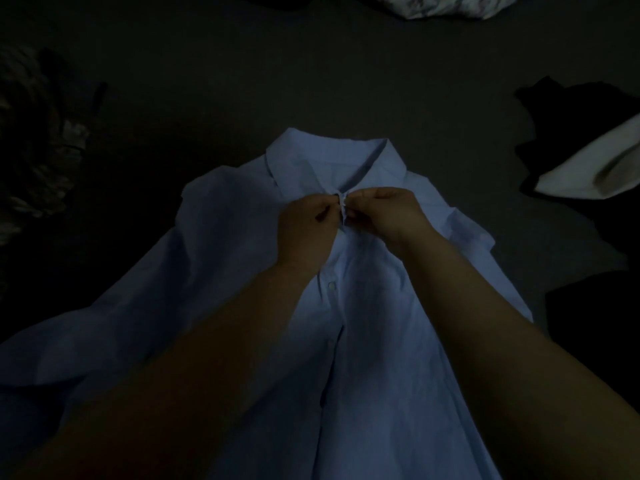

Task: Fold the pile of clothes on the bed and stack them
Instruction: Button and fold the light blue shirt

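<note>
A light blue button-up shirt [363, 323] lies front side up on the dark bed [277, 81], collar pointing away from me. My left hand [308, 226] and my right hand [391, 213] meet just below the collar. Each pinches an edge of the shirt's front placket near the top button. Lower down, a white button shows on the placket. The left sleeve spreads out toward the near left.
A black garment [571, 112] lies at the right with a white folded piece [588, 168] on it. A patterned white cloth [443, 5] sits at the far edge. A dark patterned heap [31, 150] is at the left. The scene is dim.
</note>
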